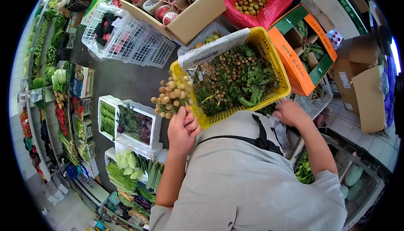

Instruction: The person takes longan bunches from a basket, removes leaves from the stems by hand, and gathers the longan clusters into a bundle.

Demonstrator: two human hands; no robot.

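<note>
A bunch of round tan fruit (171,95) hangs from my left hand (184,123), whose fingers are closed on its stems, left of the yellow basket. The yellow basket (248,113) holds more small brown fruit (216,77) and green leaves (256,77), with a folded newspaper (214,48) over its upper left rim. My right hand (289,112) is just outside the basket's lower right corner, beside some dark leaves; its fingers are curled and partly hidden, so what they hold cannot be made out.
A cardboard box of wrapped fruit (195,18), a white crate (130,41) and a pink bag of fruit (252,3) lie beyond the basket. An orange box of watermelons (290,62) is at its right. Foam boxes of greens (136,123) stand at the left.
</note>
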